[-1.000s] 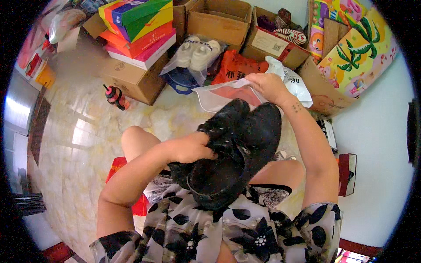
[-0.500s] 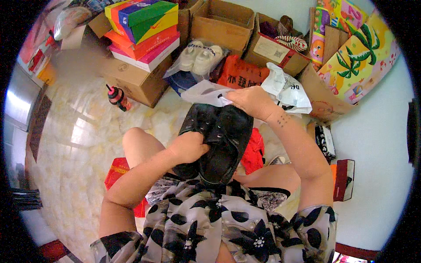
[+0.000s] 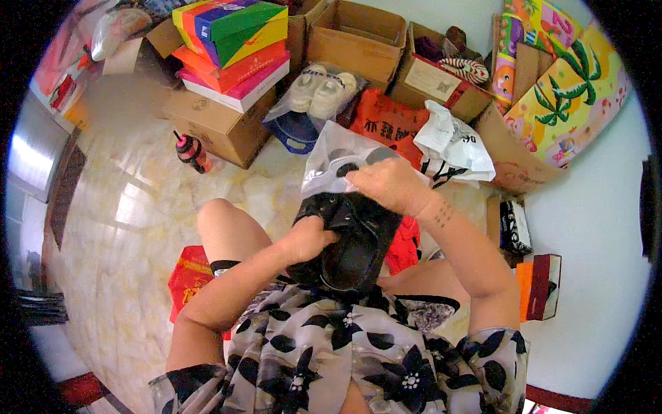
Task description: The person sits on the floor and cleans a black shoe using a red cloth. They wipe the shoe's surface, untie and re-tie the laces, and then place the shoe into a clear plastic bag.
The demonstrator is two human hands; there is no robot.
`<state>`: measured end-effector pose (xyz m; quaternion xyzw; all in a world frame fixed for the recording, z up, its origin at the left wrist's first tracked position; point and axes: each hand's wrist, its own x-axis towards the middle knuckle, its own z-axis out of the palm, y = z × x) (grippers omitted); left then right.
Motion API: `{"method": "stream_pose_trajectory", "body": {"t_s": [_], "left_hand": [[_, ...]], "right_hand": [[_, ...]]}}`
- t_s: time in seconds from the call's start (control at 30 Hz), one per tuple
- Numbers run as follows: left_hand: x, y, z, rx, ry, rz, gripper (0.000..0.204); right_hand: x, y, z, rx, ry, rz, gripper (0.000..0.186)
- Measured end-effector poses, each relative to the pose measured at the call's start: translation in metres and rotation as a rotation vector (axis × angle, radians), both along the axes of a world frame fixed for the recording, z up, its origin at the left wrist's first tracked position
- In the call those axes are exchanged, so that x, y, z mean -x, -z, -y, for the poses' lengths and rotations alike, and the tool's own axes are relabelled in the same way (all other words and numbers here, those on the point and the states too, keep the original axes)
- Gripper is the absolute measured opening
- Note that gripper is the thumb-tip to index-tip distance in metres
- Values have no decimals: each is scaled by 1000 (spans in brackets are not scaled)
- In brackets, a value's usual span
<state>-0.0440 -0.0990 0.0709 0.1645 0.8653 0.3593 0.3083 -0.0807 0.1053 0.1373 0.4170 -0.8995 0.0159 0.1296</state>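
Observation:
A pair of black sandals [image 3: 353, 257] is held together above my lap, soles side by side, toes pointing away from me. My left hand [image 3: 307, 240] is closed on them, its fingers hooked into the straps. A see-through plastic bag [image 3: 329, 150] with a white patch and a cut-out handle hole stands at the toes. My right hand [image 3: 393, 185] grips this bag near the hole. The bag's edge meets the toe ends; how far it covers them I cannot tell.
Ahead lie bagged white shoes [image 3: 323, 93], an orange bag [image 3: 386, 117] and a white bag [image 3: 455, 141]. Cardboard boxes [image 3: 221, 127] and colourful shoe boxes [image 3: 234, 34] stand behind. A pink-and-black bottle [image 3: 192, 152] is at left. Red bags [image 3: 187, 276] lie beside my legs.
The plastic bag has been raised and spread out above the toes. My right hand has come a little nearer to me, and the sandals have shifted slightly toward my lap.

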Motion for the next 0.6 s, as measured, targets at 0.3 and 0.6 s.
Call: {"method": "stream_pose_trajectory", "body": {"t_s": [0.3, 0.6], "left_hand": [[-38, -53, -9, 117, 307, -146, 35], [-39, -55, -28, 99, 323, -553, 32]], "right_hand": [[-64, -13, 3, 199, 211, 213, 11], [-97, -70, 11, 7, 191, 181, 11]]}}
